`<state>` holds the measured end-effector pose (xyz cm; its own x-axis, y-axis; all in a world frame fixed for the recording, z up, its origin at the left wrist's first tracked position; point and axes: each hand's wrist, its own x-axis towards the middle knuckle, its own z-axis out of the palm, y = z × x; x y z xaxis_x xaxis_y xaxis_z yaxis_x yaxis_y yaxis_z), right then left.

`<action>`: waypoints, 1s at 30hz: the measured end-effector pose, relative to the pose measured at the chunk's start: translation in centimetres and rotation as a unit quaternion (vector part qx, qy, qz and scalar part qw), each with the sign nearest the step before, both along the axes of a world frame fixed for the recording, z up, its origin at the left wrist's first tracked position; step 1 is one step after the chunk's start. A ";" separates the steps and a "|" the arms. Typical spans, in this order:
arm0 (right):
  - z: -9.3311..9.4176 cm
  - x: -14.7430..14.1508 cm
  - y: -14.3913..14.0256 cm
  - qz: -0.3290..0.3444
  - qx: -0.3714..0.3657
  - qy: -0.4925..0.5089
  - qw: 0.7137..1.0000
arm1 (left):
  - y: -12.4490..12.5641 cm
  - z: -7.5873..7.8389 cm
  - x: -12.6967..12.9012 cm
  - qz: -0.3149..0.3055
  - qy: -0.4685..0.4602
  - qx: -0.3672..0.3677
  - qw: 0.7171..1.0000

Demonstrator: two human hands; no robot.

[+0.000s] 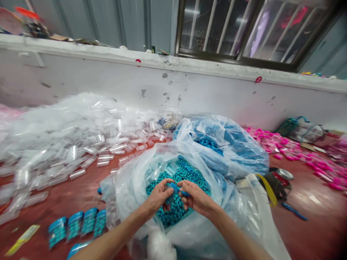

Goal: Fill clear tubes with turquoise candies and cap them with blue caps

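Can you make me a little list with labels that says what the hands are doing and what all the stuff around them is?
left hand: holds small clear packet, over the beads
right hand: pinches blue piece at the packet
beads: teal, in open plastic bag
filled packets: row on red floor, left of bag
empty clear packets: big pile, far left
second bag: blue contents, behind
pink items: spread at right

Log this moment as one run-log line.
left hand: holds clear tube | right hand: pinches blue cap | below: bag of teal beads | filled tubes left
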<state>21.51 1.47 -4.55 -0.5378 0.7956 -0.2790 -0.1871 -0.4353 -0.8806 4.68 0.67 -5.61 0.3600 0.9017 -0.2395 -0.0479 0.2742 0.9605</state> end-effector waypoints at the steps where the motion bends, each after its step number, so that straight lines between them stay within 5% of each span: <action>1: 0.1 0.2 -0.1 0.002 -0.007 0.012 1.000 | -0.1 0.2 -0.2 0.000 0.003 -0.003 1.000; 10: 1.1 1.9 1.7 0.167 0.096 -0.176 0.965 | -1.7 1.7 -0.2 -0.106 0.118 0.061 0.985; 15: 1.5 0.4 1.4 0.040 0.136 -0.236 0.962 | -1.6 0.8 0.7 -0.027 0.078 0.048 0.995; 20: 1.1 -1.4 -1.9 0.013 0.319 -0.354 0.879 | -1.8 0.6 1.2 0.038 0.007 0.058 0.998; 25: 0.7 -2.5 -3.7 0.005 0.335 -0.460 0.822 | -2.2 1.1 1.7 0.083 -0.039 0.063 0.994; 30: 0.0 -3.5 -3.8 -0.032 0.420 -0.495 0.760 | -2.2 0.1 2.3 0.162 0.039 0.100 0.981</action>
<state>18.03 -2.31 -4.58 -0.3485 0.9320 0.0996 0.7513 0.3413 -0.5649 6.98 -1.54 -5.56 0.0344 0.9976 -0.0608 -0.0263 0.0617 0.9977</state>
